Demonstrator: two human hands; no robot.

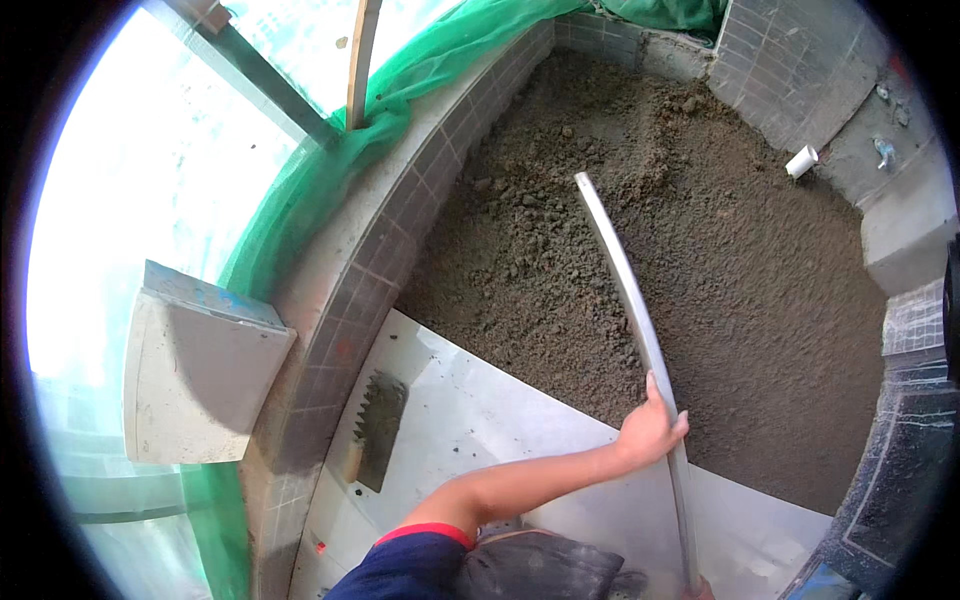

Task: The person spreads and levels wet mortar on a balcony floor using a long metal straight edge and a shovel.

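A long, straight metal screed bar (628, 285) reaches across grey-brown damp mortar (760, 330), its far end over the lumpy part. My left hand (648, 435) is closed around the bar nearer to me, thumb along its side. At the bottom edge of the view, only a bit of my right hand (704, 590) shows, gripping the bar's near end; its fingers are mostly cut off. Left of the bar the mortar is loose and clumpy, while to the right it looks flatter and finer.
Beneath my arm lie smooth, light floor tiles (510, 400). A notched trowel (382, 430) rests on them at the left. A low tiled ledge (400, 225) with green netting (265, 235) and a white box-like block (205, 370) borders the left. A white pipe (801, 162) sticks up at far right.
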